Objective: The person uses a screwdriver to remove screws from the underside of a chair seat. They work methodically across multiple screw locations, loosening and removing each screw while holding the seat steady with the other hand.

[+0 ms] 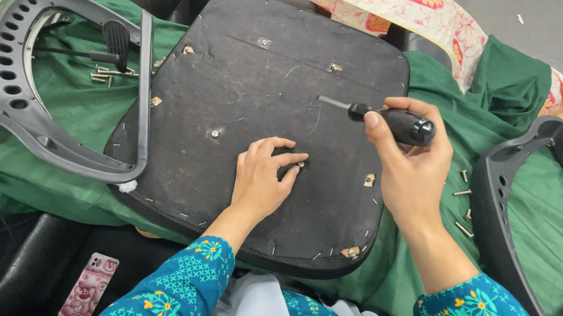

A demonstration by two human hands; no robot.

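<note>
An upturned black chair seat pan (263,86) lies on a green cloth (50,173) in front of me. My left hand (261,177) rests on the pan with its fingertips pinching a small screw (301,164) near the middle. My right hand (404,156) holds a black-handled screwdriver (387,118) level above the pan, its shaft pointing left. Several metal fittings dot the pan's underside.
A grey plastic armrest frame (9,97) lies at the left with loose screws (103,77) beside it. A second armrest frame (552,226) lies at the right, next to more screws (463,204). A phone in a pink case (89,287) sits on black upholstery below.
</note>
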